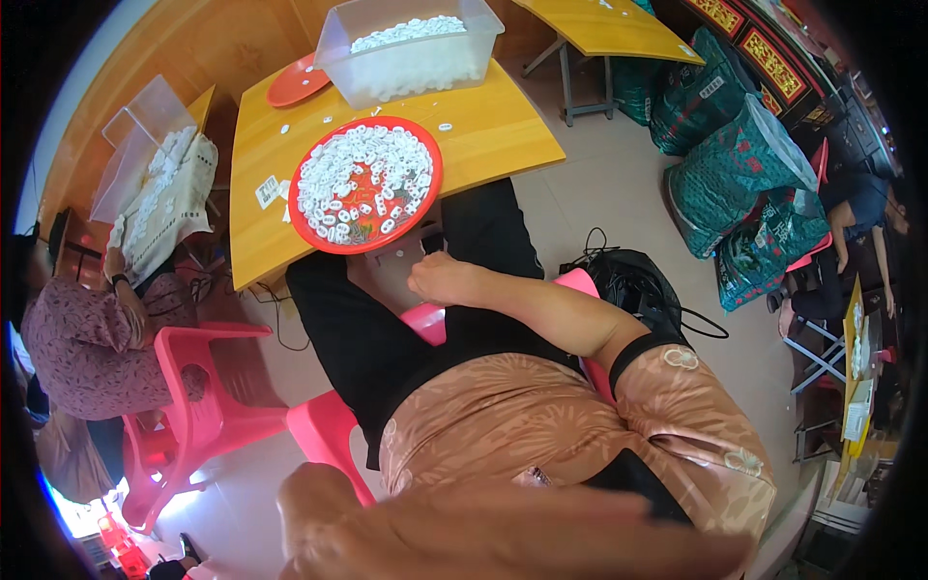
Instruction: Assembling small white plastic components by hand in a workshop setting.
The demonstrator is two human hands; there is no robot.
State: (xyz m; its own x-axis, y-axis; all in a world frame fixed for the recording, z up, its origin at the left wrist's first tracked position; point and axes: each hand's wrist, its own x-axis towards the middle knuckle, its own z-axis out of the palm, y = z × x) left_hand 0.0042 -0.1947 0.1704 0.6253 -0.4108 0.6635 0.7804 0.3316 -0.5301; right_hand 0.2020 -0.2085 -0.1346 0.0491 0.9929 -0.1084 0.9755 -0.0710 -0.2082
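My right hand [440, 279] is closed in front of the table edge, above my lap. Just beyond its fingers shows a small dark object [432, 238]; whether the hand grips it is unclear. Close to the camera, my left hand [512, 532] stretches across the bottom of the view, smeared by motion, so its fingers cannot be read. A round red tray [437, 198] rests at the near table edge, beyond my right hand. Many small white oval plastic pieces [362, 155] cover it, thinning toward the middle and near side, where its red printed base shows.
On the yellow table [493, 135] stand a translucent bin [406, 77] of white pieces and a red plate [298, 83]. A person [92, 338] sits at left by a pink chair [198, 387]. Green sacks [735, 174] and a black bag [633, 285] lie at right.
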